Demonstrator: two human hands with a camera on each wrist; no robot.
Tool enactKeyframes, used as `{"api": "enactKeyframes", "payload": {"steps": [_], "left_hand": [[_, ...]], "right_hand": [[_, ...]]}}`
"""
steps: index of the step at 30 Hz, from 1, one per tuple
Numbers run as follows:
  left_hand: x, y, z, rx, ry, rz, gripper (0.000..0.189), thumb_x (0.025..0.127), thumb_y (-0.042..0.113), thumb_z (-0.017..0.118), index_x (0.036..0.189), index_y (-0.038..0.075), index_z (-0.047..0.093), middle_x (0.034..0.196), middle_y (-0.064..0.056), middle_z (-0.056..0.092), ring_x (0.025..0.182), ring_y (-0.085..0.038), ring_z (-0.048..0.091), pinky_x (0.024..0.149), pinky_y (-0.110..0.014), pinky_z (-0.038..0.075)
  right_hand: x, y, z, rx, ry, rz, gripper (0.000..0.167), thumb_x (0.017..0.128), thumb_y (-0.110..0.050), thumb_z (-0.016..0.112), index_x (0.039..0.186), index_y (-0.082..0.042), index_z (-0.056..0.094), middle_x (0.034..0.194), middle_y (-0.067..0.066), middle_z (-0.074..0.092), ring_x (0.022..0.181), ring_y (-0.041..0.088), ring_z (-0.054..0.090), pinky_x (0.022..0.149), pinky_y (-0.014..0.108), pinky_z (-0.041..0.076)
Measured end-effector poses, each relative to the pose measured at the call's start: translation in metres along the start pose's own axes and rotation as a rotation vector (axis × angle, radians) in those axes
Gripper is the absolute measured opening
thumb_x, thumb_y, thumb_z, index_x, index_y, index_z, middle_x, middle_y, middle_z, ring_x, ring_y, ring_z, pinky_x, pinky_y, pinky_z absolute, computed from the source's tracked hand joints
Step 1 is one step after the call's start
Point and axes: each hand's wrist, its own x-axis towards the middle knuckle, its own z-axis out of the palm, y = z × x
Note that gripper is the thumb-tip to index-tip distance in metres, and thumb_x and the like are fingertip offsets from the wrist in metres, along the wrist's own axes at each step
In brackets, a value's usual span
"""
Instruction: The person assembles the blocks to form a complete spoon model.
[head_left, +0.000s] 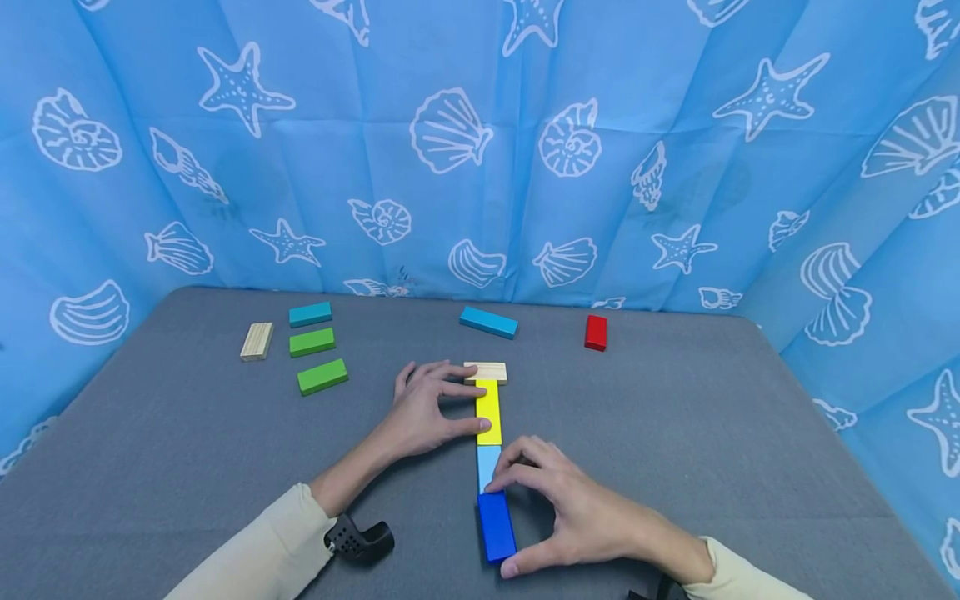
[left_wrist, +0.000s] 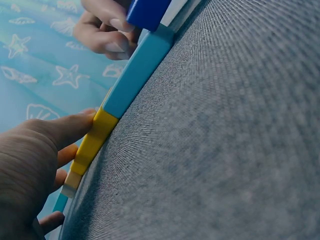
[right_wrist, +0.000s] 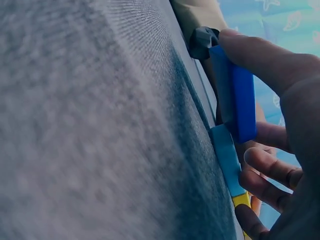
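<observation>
Here's the right grip point(head_left: 573, 508), thumb on one short end and fingers on the other, pinching the dark blue block point(head_left: 496, 527) above the table point(head_left: 675, 433); that end-to-end pinch probably leaves the block's underside and long sides free. Just beyond those fingers lies the light blue block point(head_left: 488, 468), end to end with the yellow block point(head_left: 490, 410), the held block roughly in line with both; whether it touches its neighbour, I can't tell. Over to the left grip point(head_left: 427, 412): loosely spread, closed round nothing, its thumb and fingertips resting on the yellow block from one side, most likely to steady the row. At that grip's fingertips, too, the wooden block point(head_left: 491, 372) sits crosswise against the yellow one's far end. Farther out, a blue block point(head_left: 489, 322) and a red block point(head_left: 596, 332) lie well beyond both grips, which leaves this stretch uncrowded.
</observation>
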Motion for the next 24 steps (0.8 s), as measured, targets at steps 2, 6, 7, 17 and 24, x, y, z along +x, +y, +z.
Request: {"api": "enactKeyframes", "payload": {"steps": [2, 6, 7, 17, 24], "left_hand": [[0.0000, 0.0002, 0.0001, 0.002, 0.000, -0.003, 0.044, 0.083, 0.046, 0.083, 0.121, 0.025, 0.077, 0.144, 0.002, 0.058, 0.146, -0.036, 0.033, 0.115, -0.068, 0.001], [0.0001, 0.0007, 0.0003, 0.003, -0.001, -0.010, 0.044, 0.083, 0.046, 0.083, 0.121, 0.025, 0.077, 0.145, 0.003, 0.057, 0.146, -0.036, 0.033, 0.115, -0.068, 0.001], [0.0001, 0.0007, 0.0003, 0.004, -0.001, -0.011, 0.044, 0.082, 0.046, 0.083, 0.120, 0.025, 0.077, 0.144, 0.003, 0.057, 0.146, -0.036, 0.033, 0.115, -0.068, 0.001], [0.0003, 0.0005, 0.0002, 0.005, 0.003, -0.004, 0.043, 0.083, 0.046, 0.083, 0.120, 0.025, 0.077, 0.144, 0.003, 0.058, 0.146, -0.036, 0.033, 0.115, -0.068, 0.001], [0.0003, 0.0008, 0.0000, 0.002, -0.001, -0.008, 0.043, 0.082, 0.046, 0.083, 0.120, 0.025, 0.077, 0.145, 0.003, 0.057, 0.147, -0.036, 0.032, 0.116, -0.068, 0.000]], "right_hand": [[0.0001, 0.0002, 0.0008, -0.014, 0.007, -0.021, 0.054, 0.085, -0.049, 0.080, 0.133, -0.033, 0.060, 0.131, -0.012, 0.047, 0.120, 0.013, 0.044, 0.098, 0.040, 0.044], [0.0006, 0.0005, 0.0031, -0.064, 0.026, -0.050, 0.054, 0.084, -0.052, 0.080, 0.131, -0.034, 0.060, 0.128, -0.013, 0.047, 0.116, 0.011, 0.045, 0.094, 0.037, 0.045], [0.0007, 0.0005, 0.0037, -0.080, 0.030, -0.052, 0.054, 0.084, -0.053, 0.080, 0.130, -0.034, 0.061, 0.127, -0.013, 0.047, 0.115, 0.010, 0.045, 0.093, 0.036, 0.045], [0.0018, 0.0007, 0.0080, -0.143, 0.039, -0.027, 0.055, 0.080, -0.059, 0.081, 0.126, -0.035, 0.062, 0.124, -0.015, 0.046, 0.110, 0.008, 0.045, 0.088, 0.033, 0.044], [0.0021, 0.0001, 0.0092, -0.182, 0.050, -0.031, 0.057, 0.078, -0.061, 0.080, 0.125, -0.035, 0.062, 0.123, -0.016, 0.046, 0.110, 0.006, 0.045, 0.088, 0.034, 0.043]]}}
